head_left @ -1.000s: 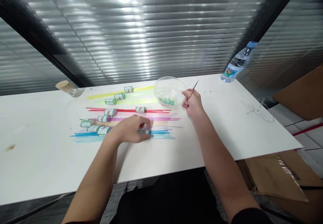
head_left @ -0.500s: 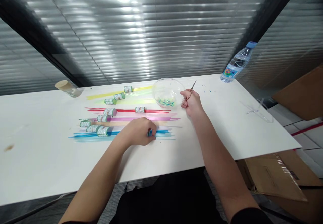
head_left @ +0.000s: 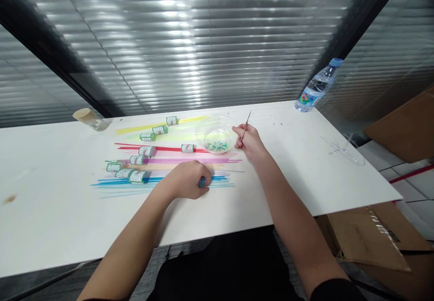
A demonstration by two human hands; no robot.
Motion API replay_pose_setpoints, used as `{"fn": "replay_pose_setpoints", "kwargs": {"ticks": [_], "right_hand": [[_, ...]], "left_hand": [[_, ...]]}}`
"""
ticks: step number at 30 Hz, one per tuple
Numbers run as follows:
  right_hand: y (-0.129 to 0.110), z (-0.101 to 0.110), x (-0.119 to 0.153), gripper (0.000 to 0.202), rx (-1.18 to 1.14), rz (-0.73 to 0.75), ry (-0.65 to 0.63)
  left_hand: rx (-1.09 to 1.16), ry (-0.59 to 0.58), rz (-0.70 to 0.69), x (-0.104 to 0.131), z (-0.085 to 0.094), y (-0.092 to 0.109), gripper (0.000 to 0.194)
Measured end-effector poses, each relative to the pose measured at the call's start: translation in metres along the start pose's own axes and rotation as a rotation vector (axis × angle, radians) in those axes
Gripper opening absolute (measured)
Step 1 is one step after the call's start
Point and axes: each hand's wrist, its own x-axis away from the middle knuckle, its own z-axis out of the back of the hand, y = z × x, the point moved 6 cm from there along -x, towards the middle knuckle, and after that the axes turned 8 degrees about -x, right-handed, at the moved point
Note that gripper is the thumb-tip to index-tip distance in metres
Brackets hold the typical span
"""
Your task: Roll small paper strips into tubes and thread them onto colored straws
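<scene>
My left hand (head_left: 190,179) is curled over the blue thin sticks (head_left: 220,180), its thumb and fingers pinched around something blue that is mostly hidden. My right hand (head_left: 250,142) holds a small pair of scissors (head_left: 246,125), blades pointing up and away from me. Its fingertips are at the right rim of a clear plastic bowl (head_left: 200,134); whether they grip the rim I cannot tell. Small green and blue cut bits (head_left: 217,146) lie in the bowl. Red sticks (head_left: 166,149), purple sticks (head_left: 190,161) and yellow sticks (head_left: 135,129) lie in rows, several with paper-label rolls.
A water bottle (head_left: 313,88) stands at the back right, and a cork-topped jar (head_left: 91,119) leans at the back left. Clear plastic film (head_left: 342,151) lies on the right of the white table (head_left: 57,192). Cardboard boxes (head_left: 366,237) sit below on the right.
My right hand has moved left and slightly toward me with the scissors. The bowl has shifted the same way, now beside the red sticks. My left hand has barely moved.
</scene>
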Motion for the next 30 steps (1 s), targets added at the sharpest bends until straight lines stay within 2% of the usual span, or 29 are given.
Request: {"fn": "replay_pose_setpoints", "kwargs": {"ticks": [8, 18, 24, 30], "right_hand": [[-0.006, 0.000, 0.002, 0.030, 0.012, 0.017, 0.046], [-0.004, 0.002, -0.003, 0.029, 0.025, 0.053, 0.059], [-0.002, 0.006, -0.008, 0.029, 0.067, 0.088, 0.078], [-0.001, 0.010, -0.012, 0.030, 0.166, 0.133, 0.124]], "left_hand": [[-0.037, 0.088, -0.025, -0.001, -0.003, -0.003, 0.012], [-0.030, 0.022, -0.030, 0.003, 0.001, 0.004, 0.009], [-0.010, -0.023, -0.021, 0.003, -0.004, 0.003, 0.008], [-0.056, 0.005, -0.018, 0.001, -0.004, 0.006, 0.012]]}}
